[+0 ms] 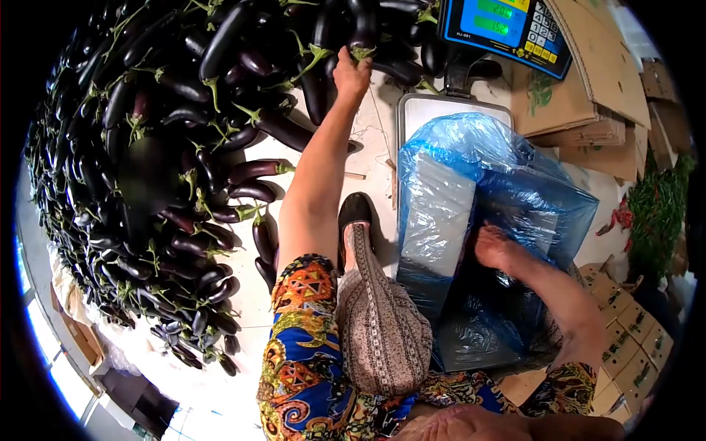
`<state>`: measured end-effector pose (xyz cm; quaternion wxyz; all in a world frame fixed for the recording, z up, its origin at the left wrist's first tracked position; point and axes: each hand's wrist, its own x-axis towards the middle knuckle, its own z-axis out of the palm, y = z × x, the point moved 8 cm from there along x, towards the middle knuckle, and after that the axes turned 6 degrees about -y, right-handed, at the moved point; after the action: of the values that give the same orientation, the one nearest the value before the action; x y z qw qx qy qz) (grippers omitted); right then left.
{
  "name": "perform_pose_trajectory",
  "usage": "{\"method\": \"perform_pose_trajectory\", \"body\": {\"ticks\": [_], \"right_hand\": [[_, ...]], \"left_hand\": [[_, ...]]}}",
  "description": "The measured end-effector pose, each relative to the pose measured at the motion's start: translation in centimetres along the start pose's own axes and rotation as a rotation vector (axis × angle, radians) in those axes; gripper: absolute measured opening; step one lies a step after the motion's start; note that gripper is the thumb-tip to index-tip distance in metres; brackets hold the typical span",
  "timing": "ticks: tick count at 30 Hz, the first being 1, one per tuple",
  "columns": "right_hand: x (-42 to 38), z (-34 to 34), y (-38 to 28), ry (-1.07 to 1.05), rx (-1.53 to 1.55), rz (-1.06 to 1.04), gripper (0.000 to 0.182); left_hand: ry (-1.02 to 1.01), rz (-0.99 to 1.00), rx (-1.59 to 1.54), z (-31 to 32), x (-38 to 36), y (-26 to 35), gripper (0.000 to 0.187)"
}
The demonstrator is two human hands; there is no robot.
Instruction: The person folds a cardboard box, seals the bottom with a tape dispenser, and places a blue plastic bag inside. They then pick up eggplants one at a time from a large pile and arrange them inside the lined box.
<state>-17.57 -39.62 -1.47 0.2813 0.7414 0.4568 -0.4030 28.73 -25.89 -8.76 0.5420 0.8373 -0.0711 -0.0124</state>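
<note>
Blue scale panel (507, 33): keypad (543, 33) shows 1, 2, 3; screen figures (500, 18) blurred

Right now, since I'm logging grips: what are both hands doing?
Left hand: closed on the stem end of an eggplant.
Right hand: inside the blue plastic liner; grip cannot be told.

Eggplant pile (176, 92) at left, bag-lined box (439, 213) on scale (460, 106) at right, display (494, 28) behind box, cardboard (609, 62) right of display

The fingertips of the right hand (494, 248) are hard to see inside the blue bag (576, 204); maybe they touch something dark. A dark smudge (148, 175) hides some eggplants (223, 42). The top edge cuts off the scale screen (491, 23).
</note>
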Motion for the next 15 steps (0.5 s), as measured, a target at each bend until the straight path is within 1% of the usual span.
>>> {"method": "perform_pose_trajectory", "body": {"ticks": [1,2,3,4,5,6,7,8,9,10,11,12,13,14,15], "right_hand": [[0.3,2.1,-0.2,-0.096,-0.125,-0.012,0.023],[0.3,2.4,0.0,-0.007,-0.007,0.025,0.025],[0.2,2.4,0.4,0.085,0.110,0.062,0.028],[0.1,1.8,1.2,0.117,0.336,0.082,0.028],[0.0,1.2,2.1,0.161,0.562,0.095,0.029],[-1.0,-1.3,3.9,0.140,0.903,0.092,0.028],[-2.1,-3.2,5.2,0.108,1.256,0.091,0.029],[-3.0,-5.4,5.5,0.167,1.162,-0.034,0.030],[-6.2,-8.8,7.5,0.445,1.109,-0.025,0.017],[-8.3,-11.9,9.5,0.366,1.299,-0.057,0.017],[-10.8,-13.8,11.8,0.428,1.488,-0.001,0.012],[-14.1,-16.0,13.8,0.723,1.573,0.194,0.012],[-17.8,-18.0,15.5,0.902,1.304,0.419,0.016],[-21.1,-19.3,16.1,1.178,1.022,0.510,0.025],[-23.8,-20.8,15.8,1.244,0.777,0.615,0.036]], "left_hand": [[-0.227,-0.214,-0.423,0.4,-0.6,-0.9,0.029],[-0.452,-0.432,-0.839,0.5,-3.0,0.2,0.021],[-0.467,-0.492,-1.071,-0.5,-5.4,1.8,0.012],[-0.493,-0.562,-1.235,-0.6,-7.1,1.1,0.012],[-0.574,-0.642,-1.378,-1.6,-9.7,2.1,0.012],[-0.576,-0.674,-1.497,-2.9,-12.4,2.9,0.011],[-0.654,-0.632,-1.562,-4.0,-14.5,3.2,0.010],[-0.614,-0.676,-1.470,-5.9,-16.4,4.1,0.009],[-0.634,-0.688,-1.376,-7.6,-17.9,4.9,0.008],[-0.688,-0.624,-1.354,-9.3,-18.9,5.9,0.006],[-0.716,-0.532,-1.335,-11.4,-19.6,8.3,0.006],[-0.725,-0.489,-1.322,-13.1,-20.2,9.6,0.012],[-0.741,-0.481,-1.327,-14.6,-20.7,11.2,0.024],[-0.740,-0.410,-1.263,-16.1,-21.0,11.8,0.038],[-0.832,-0.362,-1.251,-16.9,-21.2,13.0,0.044]]}}
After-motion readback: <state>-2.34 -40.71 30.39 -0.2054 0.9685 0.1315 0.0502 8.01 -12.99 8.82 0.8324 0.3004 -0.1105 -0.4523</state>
